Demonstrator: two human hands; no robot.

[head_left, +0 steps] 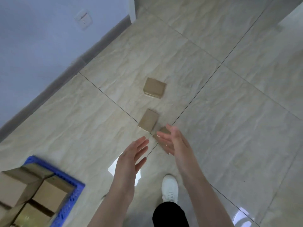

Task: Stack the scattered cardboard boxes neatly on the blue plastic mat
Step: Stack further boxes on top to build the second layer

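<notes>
View from a head camera, looking down at a glossy beige tiled floor (229, 128) crossed by thin dark grout lines.

Both bare forearms reach forward. The left hand (132, 154) and the right hand (173, 141) are spread wide with straight fingers, palms turned toward each other, a gap of floor showing between them. Neither holds anything.

Three loose cardboard boxes lie in a rough line ahead. The far box (155, 87) sits alone on a tile. The middle box (148, 119) lies across a grout line, near where four tiles meet. The nearest box (164, 130) is small and partly hidden behind the right hand's fingers; whether the fingers touch it cannot be told.

At the lower left, the blue mat (72, 194) shows one corner and its ridged rim. Stacked boxes (50, 192) fill it up to that rim, packed edge to edge. A broad stretch of tile separates the mat from the loose boxes.

A pale wall (32, 54) runs diagonally along the left, edged by a grey skirting board (82, 58), with a white wall socket (82, 18) on it. Below the hands, a white shoe (169, 187) and a black trouser leg (170, 215) stand on the tile.
</notes>
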